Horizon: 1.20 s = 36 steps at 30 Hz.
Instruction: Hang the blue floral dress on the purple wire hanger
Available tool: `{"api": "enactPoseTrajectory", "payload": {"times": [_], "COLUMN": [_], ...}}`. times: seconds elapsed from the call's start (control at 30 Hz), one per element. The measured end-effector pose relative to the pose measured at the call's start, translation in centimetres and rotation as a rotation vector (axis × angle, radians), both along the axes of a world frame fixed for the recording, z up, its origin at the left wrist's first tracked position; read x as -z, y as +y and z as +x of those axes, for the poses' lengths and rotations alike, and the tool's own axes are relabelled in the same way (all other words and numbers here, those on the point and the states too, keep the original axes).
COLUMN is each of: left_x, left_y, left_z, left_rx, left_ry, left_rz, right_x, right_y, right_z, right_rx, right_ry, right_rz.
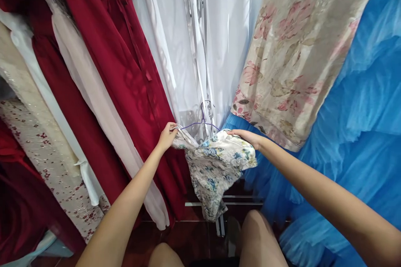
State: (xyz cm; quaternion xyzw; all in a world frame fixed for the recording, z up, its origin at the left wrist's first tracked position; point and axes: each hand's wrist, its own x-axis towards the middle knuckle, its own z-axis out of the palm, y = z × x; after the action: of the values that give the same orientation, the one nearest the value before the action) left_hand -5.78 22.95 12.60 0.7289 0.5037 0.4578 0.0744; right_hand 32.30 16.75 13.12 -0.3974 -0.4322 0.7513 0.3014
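Observation:
A small floral garment [213,167], cream with blue and yellow-green flowers, hangs on a thin purple hanger [203,120] in front of me. My left hand [168,136] pinches its left shoulder strap at that end of the hanger. At the opposite shoulder my right hand [246,137] grips the fabric, thumb on top and the other fingers hidden beneath. Between my hands the neckline droops, and the lower part of the cloth dangles loosely. The hanger's hook stands up against white ribbons or straps behind it.
Long dark red dresses [115,71] and a pale pink one [94,87] hang to the left. White cloth [225,41] hangs behind. To the right are a floral dress [288,62] and a ruffled blue tulle gown [354,133]. Metal rack bars [200,204] run low above the dark tiled floor [194,238].

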Motion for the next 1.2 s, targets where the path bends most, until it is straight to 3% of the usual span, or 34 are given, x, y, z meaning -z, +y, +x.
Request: {"api": "enactPoseTrajectory", "payload": {"times": [0.07,0.2,0.33,0.43,0.57,0.67,0.73,0.8,0.87,0.9,1.0,1.1,1.2], "left_x": [-0.4,-0.5,-0.4,-1.2,-2.8,-2.9,-2.2,-1.2,-0.4,-0.3,-1.1,-2.8,-3.5], "left_y": [-0.6,-2.6,-4.7,-6.0,-6.3,-5.7,-5.6,-5.8,-6.5,-7.0,-8.9,-12.0,-15.4], "left_z": [1.0,1.6,2.3,3.7,4.9,4.4,4.0,3.8,4.3,4.7,6.8,10.1,13.4], "left_rx": [-0.034,-0.163,-0.087,-0.024,-0.014,-0.074,-0.084,-0.04,0.036,0.081,0.29,0.616,0.832], "left_ry": [-0.032,-0.113,-0.073,-0.014,0.096,0.035,-0.098,-0.307,-0.566,-0.703,-1.046,-1.16,-1.106], "left_rz": [0.05,0.148,0.123,0.122,0.145,0.133,0.138,0.125,0.093,0.072,-0.076,-0.398,-0.616], "right_x": [0.8,4.3,6.9,4.8,-1.1,-4.0,-4.4,-3.8,-2.5,-1.7,0.8,3.2,5.5], "right_y": [-0.4,-2.1,-3.9,-4.0,-4.2,-7.4,-11.0,-14.4,-16.5,-16.8,-15.3,-12.6,-11.4], "right_z": [0.2,1.7,3.0,3.1,1.5,-1.6,-4.0,-5.8,-6.7,-6.8,-6.9,-7.1,-7.6], "right_rx": [0.027,0.259,0.539,0.652,0.693,0.502,0.117,-0.451,-0.701,-0.695,-0.327,0.12,0.276], "right_ry": [0.054,0.132,0.088,0.144,0.215,0.158,0.034,-0.116,-0.253,-0.322,-0.555,-0.774,-0.813], "right_rz": [-0.024,0.215,0.386,0.456,0.561,0.736,0.921,1.031,1.076,1.104,1.252,1.404,1.555]}}
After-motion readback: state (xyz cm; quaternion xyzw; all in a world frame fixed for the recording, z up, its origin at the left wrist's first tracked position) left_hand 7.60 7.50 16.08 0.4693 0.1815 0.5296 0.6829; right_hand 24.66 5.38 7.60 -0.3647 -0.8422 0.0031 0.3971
